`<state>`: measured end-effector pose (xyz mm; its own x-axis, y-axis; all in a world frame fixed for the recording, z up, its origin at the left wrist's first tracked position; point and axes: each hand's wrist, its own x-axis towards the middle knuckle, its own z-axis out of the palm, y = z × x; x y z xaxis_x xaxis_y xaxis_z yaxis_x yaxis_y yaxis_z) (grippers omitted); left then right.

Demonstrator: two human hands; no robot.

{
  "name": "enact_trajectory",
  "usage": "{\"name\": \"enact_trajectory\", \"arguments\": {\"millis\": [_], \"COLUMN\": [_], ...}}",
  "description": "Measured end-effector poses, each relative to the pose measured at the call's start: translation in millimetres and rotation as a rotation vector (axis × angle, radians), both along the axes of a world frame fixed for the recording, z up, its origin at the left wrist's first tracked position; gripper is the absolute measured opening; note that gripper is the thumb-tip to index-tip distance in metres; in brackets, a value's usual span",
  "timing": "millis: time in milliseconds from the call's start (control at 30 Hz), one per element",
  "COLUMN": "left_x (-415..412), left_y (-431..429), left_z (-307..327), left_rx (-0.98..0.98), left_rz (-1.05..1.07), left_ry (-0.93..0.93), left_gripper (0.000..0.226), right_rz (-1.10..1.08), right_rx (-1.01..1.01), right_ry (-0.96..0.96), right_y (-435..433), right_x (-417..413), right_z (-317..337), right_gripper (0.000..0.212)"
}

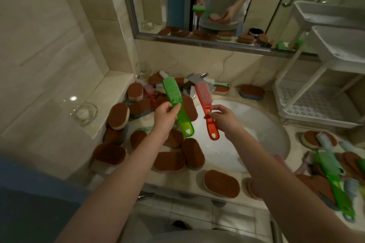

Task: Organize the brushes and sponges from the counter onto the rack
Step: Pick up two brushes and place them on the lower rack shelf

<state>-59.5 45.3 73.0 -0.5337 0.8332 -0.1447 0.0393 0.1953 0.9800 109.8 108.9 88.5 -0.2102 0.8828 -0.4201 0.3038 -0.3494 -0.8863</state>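
Observation:
My left hand grips a clear green brush by the middle of its handle, bristle head pointing away from me. My right hand pinches a clear red brush at its neck, held the same way. Both brushes hang above the left part of the white sink. Several brown-topped oval sponges lie heaped on the counter left of the sink and along its front edge. More brushes and sponges are piled at the right. The white tiered rack stands at the back right.
A glass dish sits on the marble ledge at the left. A chrome faucet stands behind the sink among more sponges. A wine glass is in the back corner. The mirror spans the wall above.

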Motion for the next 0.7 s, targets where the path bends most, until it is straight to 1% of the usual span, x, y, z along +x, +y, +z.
{"name": "enact_trajectory", "arguments": {"millis": [200,333,400,533,600,700], "left_x": [57.2,111.6,140.8,201.4,228.0,271.3], "left_y": [33.2,53.5,62.0,77.9,86.1,101.5], "left_z": [-4.4,-8.0,-9.1,-11.3,-14.8,-19.5], "left_rx": [-0.004,-0.042,-0.052,-0.072,-0.083,-0.111], "left_rz": [-0.154,-0.276,-0.33,-0.384,-0.423,-0.451], "left_ry": [0.035,0.048,0.059,0.045,0.051,0.063], "left_gripper": [0.03,0.031,0.032,0.029,0.026,0.027], "right_rz": [-0.14,-0.253,-0.284,-0.318,-0.361,-0.401], "right_rx": [0.016,0.005,0.022,0.035,0.023,0.014], "right_ry": [0.046,0.105,0.093,0.101,0.124,0.111], "right_y": [9.6,17.6,21.6,33.0,40.0,53.4], "right_x": [63.1,118.7,147.5,207.1,232.3,274.0], "right_z": [-3.2,-12.3,-13.5,-16.8,-17.4,-22.5], "right_gripper": [0.008,0.012,0.013,0.024,0.023,0.019]}}
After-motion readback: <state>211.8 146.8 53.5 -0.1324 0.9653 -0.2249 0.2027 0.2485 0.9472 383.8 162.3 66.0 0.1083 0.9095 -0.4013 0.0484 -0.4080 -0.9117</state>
